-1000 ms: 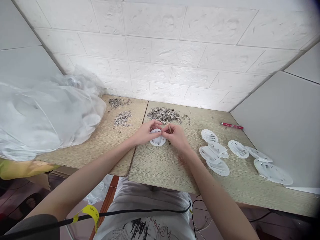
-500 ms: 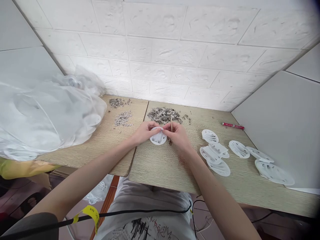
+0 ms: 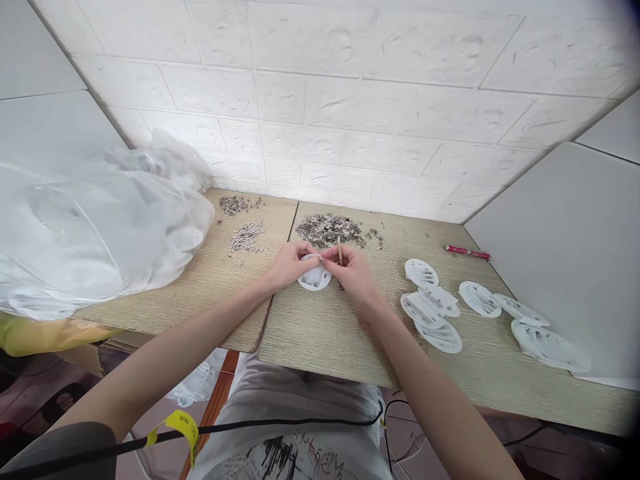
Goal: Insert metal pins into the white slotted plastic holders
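Observation:
My left hand (image 3: 293,267) is closed on the upper left edge of a round white plastic battery cover (image 3: 314,277), which has slots moulded into its face. Against its upper right edge press the thumb and index finger of my right hand (image 3: 350,268). A thin tan stick-like tool (image 3: 341,249) with a darker lower end is held in that same hand, sticking up between the fingers. Any small part at my right fingertips is too small to make out. Just beyond my hands lies a heap of small metal contact pieces (image 3: 327,230).
Two smaller piles of metal pieces (image 3: 247,237) lie at the left. Several white round covers (image 3: 423,310) are spread out on the right, near a red pen-like object (image 3: 467,253). A large clear bag (image 3: 100,233) covers the far left. A white brick-patterned wall (image 3: 330,107) stands behind.
The battery cover has shifted very slightly left. My right fingertips have moved a little left along its edge, and the tan tool is tilted slightly differently.

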A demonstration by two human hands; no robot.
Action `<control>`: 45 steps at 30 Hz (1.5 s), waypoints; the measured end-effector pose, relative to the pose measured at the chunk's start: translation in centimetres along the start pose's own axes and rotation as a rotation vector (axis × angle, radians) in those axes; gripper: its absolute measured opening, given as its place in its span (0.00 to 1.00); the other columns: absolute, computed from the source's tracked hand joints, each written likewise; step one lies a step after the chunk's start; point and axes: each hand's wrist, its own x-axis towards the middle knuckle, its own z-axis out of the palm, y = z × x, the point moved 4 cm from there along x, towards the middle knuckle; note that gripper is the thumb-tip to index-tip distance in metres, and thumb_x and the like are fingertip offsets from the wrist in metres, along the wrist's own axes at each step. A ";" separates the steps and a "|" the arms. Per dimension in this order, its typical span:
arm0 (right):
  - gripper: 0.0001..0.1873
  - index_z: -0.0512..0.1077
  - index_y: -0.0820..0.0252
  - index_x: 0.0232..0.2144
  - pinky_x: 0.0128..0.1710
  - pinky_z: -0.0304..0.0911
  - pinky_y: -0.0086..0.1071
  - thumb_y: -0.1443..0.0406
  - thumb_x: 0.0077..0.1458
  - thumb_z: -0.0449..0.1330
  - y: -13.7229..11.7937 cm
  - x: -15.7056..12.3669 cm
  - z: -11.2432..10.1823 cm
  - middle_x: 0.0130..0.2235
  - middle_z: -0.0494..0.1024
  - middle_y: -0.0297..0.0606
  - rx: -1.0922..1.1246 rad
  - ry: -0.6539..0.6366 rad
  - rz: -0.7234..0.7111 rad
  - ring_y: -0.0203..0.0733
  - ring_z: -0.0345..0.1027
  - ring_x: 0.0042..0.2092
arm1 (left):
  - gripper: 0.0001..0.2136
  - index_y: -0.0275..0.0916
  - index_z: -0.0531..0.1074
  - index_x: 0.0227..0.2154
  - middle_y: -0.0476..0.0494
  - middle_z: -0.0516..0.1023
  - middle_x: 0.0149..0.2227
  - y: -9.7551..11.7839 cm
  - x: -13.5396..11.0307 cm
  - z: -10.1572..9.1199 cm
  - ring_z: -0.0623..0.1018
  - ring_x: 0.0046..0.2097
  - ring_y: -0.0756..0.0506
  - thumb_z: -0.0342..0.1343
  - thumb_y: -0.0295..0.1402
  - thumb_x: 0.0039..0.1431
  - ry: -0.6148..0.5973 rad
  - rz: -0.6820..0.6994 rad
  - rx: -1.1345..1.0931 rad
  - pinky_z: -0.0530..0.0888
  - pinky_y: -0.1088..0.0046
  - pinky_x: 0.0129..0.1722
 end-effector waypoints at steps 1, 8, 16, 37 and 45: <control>0.09 0.73 0.61 0.28 0.28 0.59 0.30 0.61 0.44 0.63 0.0 0.0 0.0 0.29 0.75 0.36 -0.002 0.002 0.000 0.36 0.64 0.29 | 0.09 0.35 0.71 0.24 0.48 0.72 0.25 0.0 0.0 0.0 0.70 0.25 0.51 0.60 0.35 0.45 0.001 -0.002 -0.004 0.65 0.77 0.24; 0.10 0.74 0.61 0.29 0.24 0.57 0.29 0.59 0.46 0.63 0.0 -0.2 -0.6 0.25 0.72 0.34 -0.035 0.063 0.042 0.36 0.63 0.27 | 0.14 0.33 0.74 0.30 0.45 0.76 0.28 0.0 0.0 0.0 0.73 0.29 0.50 0.61 0.40 0.48 -0.039 -0.013 -0.015 0.68 0.75 0.27; 0.16 0.74 0.62 0.31 0.25 0.58 0.29 0.56 0.45 0.65 0.4 -0.1 -0.4 0.27 0.74 0.36 0.021 0.004 0.125 0.35 0.64 0.27 | 0.16 0.33 0.77 0.30 0.43 0.78 0.29 0.2 0.0 0.0 0.75 0.31 0.47 0.62 0.44 0.47 -0.042 0.025 0.035 0.70 0.73 0.29; 0.11 0.74 0.60 0.29 0.27 0.58 0.28 0.62 0.41 0.67 0.9 0.3 -0.9 0.28 0.73 0.32 0.333 0.060 0.159 0.32 0.62 0.28 | 0.16 0.34 0.76 0.39 0.42 0.79 0.36 0.0 0.1 -0.1 0.76 0.35 0.48 0.65 0.36 0.48 -0.041 -0.091 -0.279 0.72 0.72 0.34; 0.11 0.73 0.61 0.28 0.23 0.54 0.25 0.70 0.38 0.68 1.8 0.8 -1.0 0.28 0.71 0.31 0.736 0.083 0.317 0.29 0.59 0.26 | 0.17 0.39 0.76 0.45 0.38 0.77 0.50 1.1 0.0 0.6 0.75 0.52 0.40 0.65 0.35 0.52 -0.301 -0.055 -0.664 0.69 0.58 0.55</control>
